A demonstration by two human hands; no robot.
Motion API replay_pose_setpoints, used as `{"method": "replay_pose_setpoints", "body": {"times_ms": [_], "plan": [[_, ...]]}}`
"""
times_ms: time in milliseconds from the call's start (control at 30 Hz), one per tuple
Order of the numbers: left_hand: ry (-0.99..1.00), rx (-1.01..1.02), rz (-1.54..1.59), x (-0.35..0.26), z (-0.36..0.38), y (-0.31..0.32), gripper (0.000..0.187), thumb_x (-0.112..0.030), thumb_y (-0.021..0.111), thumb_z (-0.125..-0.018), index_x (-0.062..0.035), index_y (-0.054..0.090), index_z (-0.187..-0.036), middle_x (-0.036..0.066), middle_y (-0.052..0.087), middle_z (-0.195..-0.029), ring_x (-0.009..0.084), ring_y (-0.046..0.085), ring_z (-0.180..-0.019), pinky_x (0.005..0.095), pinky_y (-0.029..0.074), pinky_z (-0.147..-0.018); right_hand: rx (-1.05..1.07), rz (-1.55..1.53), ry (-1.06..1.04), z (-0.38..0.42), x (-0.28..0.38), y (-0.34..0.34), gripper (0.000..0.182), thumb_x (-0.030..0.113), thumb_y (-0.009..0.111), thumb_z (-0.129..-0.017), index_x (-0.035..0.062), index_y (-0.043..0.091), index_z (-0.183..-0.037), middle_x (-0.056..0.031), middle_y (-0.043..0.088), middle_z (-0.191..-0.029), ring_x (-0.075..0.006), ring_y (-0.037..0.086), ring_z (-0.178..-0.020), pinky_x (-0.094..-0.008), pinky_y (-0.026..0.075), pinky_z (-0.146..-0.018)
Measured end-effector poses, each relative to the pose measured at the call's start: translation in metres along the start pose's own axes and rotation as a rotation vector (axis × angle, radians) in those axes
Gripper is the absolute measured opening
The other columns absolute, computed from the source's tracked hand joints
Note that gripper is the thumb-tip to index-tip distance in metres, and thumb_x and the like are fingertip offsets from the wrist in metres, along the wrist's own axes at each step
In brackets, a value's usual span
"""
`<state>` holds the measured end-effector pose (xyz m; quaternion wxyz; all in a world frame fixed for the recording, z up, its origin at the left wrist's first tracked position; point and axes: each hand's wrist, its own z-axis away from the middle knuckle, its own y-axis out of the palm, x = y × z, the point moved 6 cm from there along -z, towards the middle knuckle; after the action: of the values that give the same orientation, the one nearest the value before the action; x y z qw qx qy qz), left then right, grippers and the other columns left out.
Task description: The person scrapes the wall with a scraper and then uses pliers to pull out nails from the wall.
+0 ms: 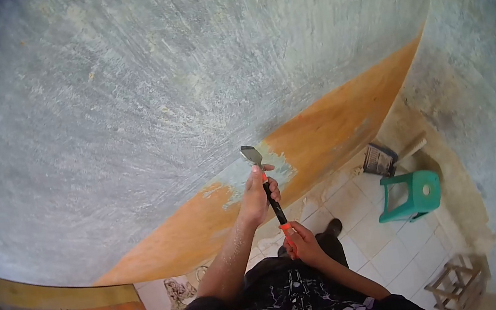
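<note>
A long-handled scraper with a black and orange-red handle points up toward the wall. My left hand is wrapped round its upper part, just below the flat metal blade. Lower down, my right hand grips the orange-red end of the handle. Behind the blade is the wall, grey and rough above and orange below. A pale scraped patch shows in the orange band beside my left hand. Whether the blade touches the wall I cannot tell. Pale dust clings to my left forearm.
On the tiled floor at the right stand a green plastic stool and a dark container. A small wooden stool is at the lower right. A crumpled cloth lies at the lower left.
</note>
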<state>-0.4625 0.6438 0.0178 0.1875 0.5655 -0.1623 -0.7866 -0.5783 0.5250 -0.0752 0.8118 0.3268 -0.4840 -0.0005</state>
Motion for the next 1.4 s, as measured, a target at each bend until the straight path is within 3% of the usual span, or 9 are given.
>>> {"method": "replay_pose_setpoints", "body": {"times_ms": [467, 633, 733, 833, 1033, 1400], "plan": [[-0.092, 0.064, -0.2, -0.002, -0.017, -0.02, 0.054, -0.059, 0.027, -0.102, -0.0086, 0.045, -0.11, -0.002, 0.034, -0.062, 0.0092, 0.034, -0.05, 0.0278, 0.036, -0.05, -0.083, -0.279, -0.02, -0.021, -0.039, 0.047, 0.041, 0.037, 0.041, -0.105, 0.0103, 0.043, -0.135, -0.0021, 0.046, -0.065, -0.008, 0.038, -0.044, -0.0238, 0.033, -0.04], [-0.086, 0.062, -0.238, -0.004, -0.019, -0.027, 0.053, -0.058, 0.028, -0.103, -0.0086, 0.045, -0.108, -0.002, 0.034, -0.062, 0.0085, 0.033, -0.049, 0.0265, 0.034, -0.049, -0.11, -0.267, -0.03, -0.026, -0.041, 0.057, 0.041, 0.039, 0.036, -0.107, 0.0108, 0.044, -0.136, -0.0031, 0.044, -0.064, -0.0095, 0.039, -0.045, -0.0246, 0.036, -0.042], [-0.088, 0.065, -0.237, -0.006, -0.018, -0.027, 0.053, -0.058, 0.029, -0.103, -0.0084, 0.045, -0.107, -0.003, 0.034, -0.062, 0.0084, 0.033, -0.049, 0.0263, 0.034, -0.048, -0.122, -0.314, -0.081, -0.029, -0.044, 0.062, 0.039, 0.038, 0.042, -0.105, 0.0116, 0.044, -0.134, -0.0007, 0.041, -0.062, -0.0071, 0.036, -0.044, -0.0227, 0.031, -0.039], [-0.094, 0.065, -0.25, -0.009, -0.019, -0.029, 0.052, -0.058, 0.03, -0.103, -0.0082, 0.045, -0.106, -0.003, 0.033, -0.061, 0.0082, 0.033, -0.049, 0.0261, 0.033, -0.047, -0.125, -0.3, -0.089, -0.033, -0.042, 0.066, 0.039, 0.039, 0.042, -0.105, 0.0115, 0.044, -0.133, -0.0005, 0.041, -0.062, -0.007, 0.036, -0.044, -0.023, 0.031, -0.039], [-0.082, 0.036, -0.301, -0.011, -0.02, -0.029, 0.05, -0.057, 0.03, -0.103, -0.0087, 0.044, -0.104, -0.004, 0.031, -0.058, 0.007, 0.029, -0.046, 0.0251, 0.029, -0.044, -0.104, -0.255, -0.086, -0.035, -0.036, 0.077, 0.044, 0.043, 0.034, -0.106, 0.0071, 0.045, -0.13, -0.0032, 0.043, -0.062, -0.01, 0.038, -0.043, -0.0248, 0.036, -0.042], [-0.065, 0.005, -0.351, -0.011, -0.022, -0.03, 0.049, -0.055, 0.03, -0.103, -0.0081, 0.045, -0.1, -0.005, 0.03, -0.056, 0.0062, 0.027, -0.043, 0.0243, 0.027, -0.041, -0.107, -0.221, -0.118, -0.037, -0.038, 0.083, 0.05, 0.048, 0.031, -0.105, 0.0068, 0.045, -0.129, -0.0031, 0.042, -0.06, -0.0105, 0.038, -0.042, -0.025, 0.035, -0.041]]}}
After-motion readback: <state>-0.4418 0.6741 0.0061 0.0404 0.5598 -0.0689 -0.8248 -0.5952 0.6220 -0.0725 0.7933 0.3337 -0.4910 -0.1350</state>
